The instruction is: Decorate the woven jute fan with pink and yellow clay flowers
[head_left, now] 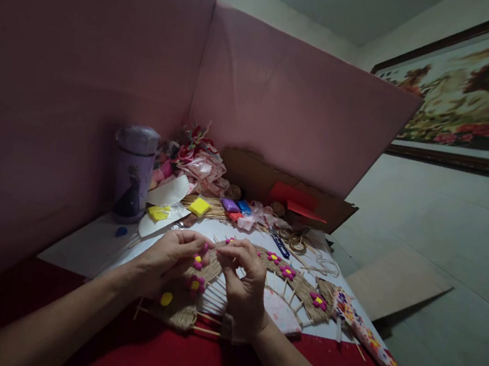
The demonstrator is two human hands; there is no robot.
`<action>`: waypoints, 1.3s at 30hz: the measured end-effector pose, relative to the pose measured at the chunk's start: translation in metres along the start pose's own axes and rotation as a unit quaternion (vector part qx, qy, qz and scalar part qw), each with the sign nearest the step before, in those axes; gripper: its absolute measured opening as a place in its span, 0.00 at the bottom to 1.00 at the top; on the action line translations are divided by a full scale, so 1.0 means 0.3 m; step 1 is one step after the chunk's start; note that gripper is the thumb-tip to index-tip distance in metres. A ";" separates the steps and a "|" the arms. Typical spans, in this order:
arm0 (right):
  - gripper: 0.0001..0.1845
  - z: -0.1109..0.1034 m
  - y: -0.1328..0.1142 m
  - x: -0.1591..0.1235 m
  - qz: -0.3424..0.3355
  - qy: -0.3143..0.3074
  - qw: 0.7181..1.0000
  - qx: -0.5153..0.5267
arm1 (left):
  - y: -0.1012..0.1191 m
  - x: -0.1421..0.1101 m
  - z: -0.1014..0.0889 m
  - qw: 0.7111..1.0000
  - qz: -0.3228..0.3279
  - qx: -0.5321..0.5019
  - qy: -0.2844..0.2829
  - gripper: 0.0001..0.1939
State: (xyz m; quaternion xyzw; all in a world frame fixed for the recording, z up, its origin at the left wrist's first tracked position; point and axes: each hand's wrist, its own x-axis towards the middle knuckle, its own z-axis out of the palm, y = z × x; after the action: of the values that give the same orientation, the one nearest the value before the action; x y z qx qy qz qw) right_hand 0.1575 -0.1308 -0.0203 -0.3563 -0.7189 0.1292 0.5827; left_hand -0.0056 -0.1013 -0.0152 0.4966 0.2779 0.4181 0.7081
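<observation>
My left hand (172, 255) and my right hand (247, 282) meet fingertip to fingertip, each closed in a pinch. Whatever lies between the fingers is too small to make out, though a bit of magenta shows by the left fingertips. Beneath them lies a fan-shaped piece (301, 294) of woven twine and thin sticks. Magenta flowers with yellow centres (287, 271) dot its band. On its left part a plain yellow disc (166, 299) has no petals around it. My right hand covers part of the sticks and the white patterned middle.
A yellow clay block (199, 206), purple clay packet (230, 205) and blue-handled scissors (280, 243) lie behind the fan. At left stands a lilac canister (134, 175). A flower-patterned wrapped tool with a cord (364, 332) rests at right. Pink panels (285, 103) rise behind.
</observation>
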 end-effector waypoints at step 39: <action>0.04 0.008 -0.010 0.001 -0.005 -0.066 0.998 -0.017 | 0.012 -0.008 0.030 0.999 0.027 0.016 0.024 0.15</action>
State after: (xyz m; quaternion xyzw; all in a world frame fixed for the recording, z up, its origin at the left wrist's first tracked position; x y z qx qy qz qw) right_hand 0.1541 -0.1321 -0.0188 -0.3531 -0.7594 0.1375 0.5288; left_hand -0.0005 -0.1070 -0.0087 0.5048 0.2882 0.4445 0.6816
